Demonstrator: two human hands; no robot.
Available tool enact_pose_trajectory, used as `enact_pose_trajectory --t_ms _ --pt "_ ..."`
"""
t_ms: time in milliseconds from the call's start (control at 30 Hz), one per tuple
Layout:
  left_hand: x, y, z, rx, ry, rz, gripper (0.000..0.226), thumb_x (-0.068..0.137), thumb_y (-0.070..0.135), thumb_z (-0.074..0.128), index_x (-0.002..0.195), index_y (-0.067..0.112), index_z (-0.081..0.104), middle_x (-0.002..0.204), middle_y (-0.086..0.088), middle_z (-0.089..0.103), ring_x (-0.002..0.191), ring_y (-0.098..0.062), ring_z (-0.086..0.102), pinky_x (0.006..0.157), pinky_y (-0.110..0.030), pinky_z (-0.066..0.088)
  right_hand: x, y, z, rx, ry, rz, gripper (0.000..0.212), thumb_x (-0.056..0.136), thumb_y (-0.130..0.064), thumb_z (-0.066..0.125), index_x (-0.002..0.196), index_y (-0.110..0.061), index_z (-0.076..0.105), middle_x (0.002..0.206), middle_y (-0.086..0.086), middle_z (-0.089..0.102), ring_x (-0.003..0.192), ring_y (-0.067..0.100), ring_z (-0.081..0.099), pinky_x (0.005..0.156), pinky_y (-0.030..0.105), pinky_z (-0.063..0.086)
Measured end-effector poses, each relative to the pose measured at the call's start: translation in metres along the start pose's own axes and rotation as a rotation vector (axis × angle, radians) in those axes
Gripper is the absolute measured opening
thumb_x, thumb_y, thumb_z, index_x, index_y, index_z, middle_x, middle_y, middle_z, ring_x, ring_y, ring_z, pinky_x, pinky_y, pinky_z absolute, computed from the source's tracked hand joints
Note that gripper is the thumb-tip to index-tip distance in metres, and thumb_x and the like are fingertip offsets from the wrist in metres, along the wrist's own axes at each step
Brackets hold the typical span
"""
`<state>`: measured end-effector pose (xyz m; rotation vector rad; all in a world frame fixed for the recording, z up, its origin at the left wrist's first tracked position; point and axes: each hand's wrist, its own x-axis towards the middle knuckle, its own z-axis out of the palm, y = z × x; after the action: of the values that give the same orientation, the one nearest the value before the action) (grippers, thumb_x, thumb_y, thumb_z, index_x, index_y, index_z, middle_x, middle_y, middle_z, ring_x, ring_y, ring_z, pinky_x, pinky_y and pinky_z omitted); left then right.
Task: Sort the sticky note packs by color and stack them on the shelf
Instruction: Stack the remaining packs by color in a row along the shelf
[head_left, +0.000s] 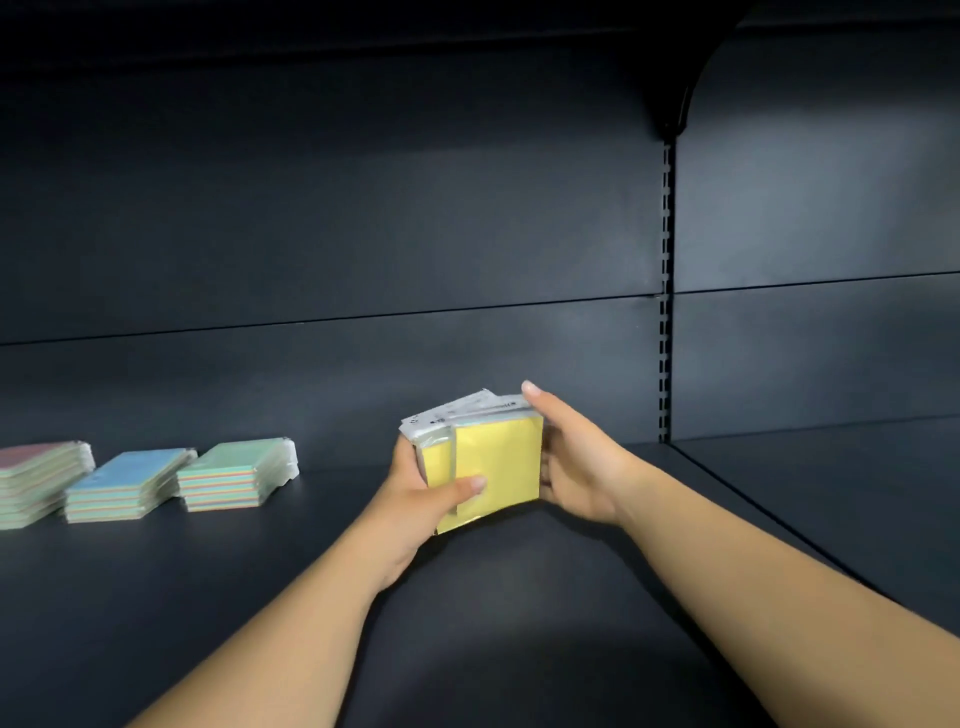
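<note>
Two bare arms reach in from the bottom of the picture, from about 7 o'clock and 4 o'clock, and meet near the middle. The left hand (415, 493) grips the bunch of yellow packs (493, 462) from the 9 o'clock side. Its thumb lies flat across the front yellow face, and its fingers are curled round the back where they are hidden. The right hand (576, 467) holds the same bunch from the 3 o'clock side. Its first finger is stretched up along the top right corner, pointing to about 11 o'clock. Its other fingers press the right edge.

The yellow packs stand up on their edges, with their big yellow faces turned toward the camera. The long side runs up and down, tipped a little to 1 o'clock. The clear wrapper tops with small print stick out at 12 o'clock. The bunch is held up just over the dark shelf (519, 623).

Far off at 9 o'clock, three stacks lie flat on the shelf: a pink-topped stack (36, 480), a blue-topped stack (124, 486) and a green-topped stack (236, 473), side by side.
</note>
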<state>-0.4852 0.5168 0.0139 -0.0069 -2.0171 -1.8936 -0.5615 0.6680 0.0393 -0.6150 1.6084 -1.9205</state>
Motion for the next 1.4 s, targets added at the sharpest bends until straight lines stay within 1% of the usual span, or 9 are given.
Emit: enact_pose_trajectory --t_ms 367,633,700,800,900,967,1100,1233,1400 --pt "0.0 -0.001 -0.003 0.062 -0.068 -0.176 0.061 0.08 -0.017 0.053 0.123 0.023 0.036 0.111 -0.001 0.06 0.109 -0.02 0.055 0.096 -0.038 0.043 0.011 0.018 0.015 -0.109 -0.034 -0.178 0.025 0.098 -0.018 0.043 0.116 -0.009 0.058 0.113 0.01 0.065 0.097 0.021 0.062 0.089 0.034 0.049" --pt "0.004 -0.004 -0.01 0.323 -0.026 -0.194 0.08 0.068 0.01 0.073 0.131 0.027 0.027 0.119 0.001 0.055 0.113 -0.019 0.053 0.098 -0.036 0.044 0.025 0.039 0.028 -0.123 0.083 -0.193 0.045 0.092 -0.04 0.051 0.13 -0.017 0.045 0.126 0.005 0.059 0.117 0.023 0.056 0.107 0.045 0.039" --pt "0.004 -0.003 -0.015 0.454 -0.009 -0.207 0.093 0.058 0.026 0.078 0.134 0.024 0.026 0.127 0.001 0.05 0.118 -0.018 0.05 0.101 -0.037 0.042 0.024 0.036 0.024 -0.132 0.053 -0.168 0.044 0.095 -0.038 0.048 0.131 -0.013 0.044 0.122 0.005 0.061 0.109 0.019 0.061 0.098 0.038 0.047" --pt "0.002 -0.002 -0.017 0.461 0.056 -0.147 0.075 0.073 0.01 0.075 0.133 0.02 0.032 0.123 0.002 0.054 0.113 -0.017 0.052 0.097 -0.033 0.043 0.021 0.034 0.019 -0.173 -0.027 -0.18 0.039 0.099 -0.032 0.039 0.129 -0.008 0.047 0.103 0.001 0.064 0.078 0.008 0.064 0.06 0.02 0.051" --pt "0.002 -0.003 -0.016 0.46 0.092 -0.112 0.072 0.075 0.004 0.072 0.134 0.021 0.034 0.122 0.002 0.056 0.112 -0.017 0.052 0.094 -0.03 0.043 0.021 0.036 0.019 -0.257 0.01 -0.208 0.036 0.099 -0.032 0.039 0.127 -0.012 0.05 0.115 0.001 0.064 0.097 0.015 0.063 0.079 0.029 0.051" --pt "0.001 -0.004 -0.017 0.458 0.102 -0.119 0.072 0.077 0.004 0.07 0.136 0.021 0.032 0.123 0.002 0.055 0.112 -0.017 0.051 0.095 -0.03 0.042 0.02 0.036 0.021 -0.318 0.015 -0.21 0.035 0.098 -0.037 0.04 0.123 -0.016 0.053 0.112 -0.003 0.063 0.091 0.009 0.061 0.071 0.021 0.047" --pt "-0.002 -0.006 -0.016 0.599 0.066 -0.185 0.062 0.087 0.018 0.062 0.139 0.018 0.029 0.131 0.0 0.05 0.118 -0.018 0.047 0.096 -0.027 0.036 0.017 0.036 0.019 -0.39 -0.025 -0.128 0.036 0.096 -0.046 0.038 0.115 -0.023 0.059 0.122 -0.002 0.064 0.115 0.016 0.059 0.107 0.038 0.039" --pt "-0.007 -0.005 -0.013 0.69 0.096 -0.213 0.047 0.091 0.025 0.057 0.134 0.015 0.041 0.132 -0.003 0.053 0.12 -0.022 0.049 0.098 -0.027 0.037 0.012 0.034 0.015 -0.334 -0.105 -0.063 0.029 0.102 -0.024 0.033 0.096 -0.024 0.061 0.097 -0.011 0.069 0.089 0.0 0.066 0.084 0.014 0.05" --pt "-0.015 0.001 -0.01 0.69 0.137 -0.211 0.032 0.091 0.019 0.056 0.123 0.015 0.054 0.124 -0.004 0.059 0.113 -0.021 0.054 0.089 -0.024 0.038 0.012 0.038 0.015 -0.523 -0.032 -0.108 0.029 0.099 -0.011 0.04 0.124 -0.013 0.055 0.127 0.005 0.06 0.118 0.019 0.056 0.11 0.037 0.036"
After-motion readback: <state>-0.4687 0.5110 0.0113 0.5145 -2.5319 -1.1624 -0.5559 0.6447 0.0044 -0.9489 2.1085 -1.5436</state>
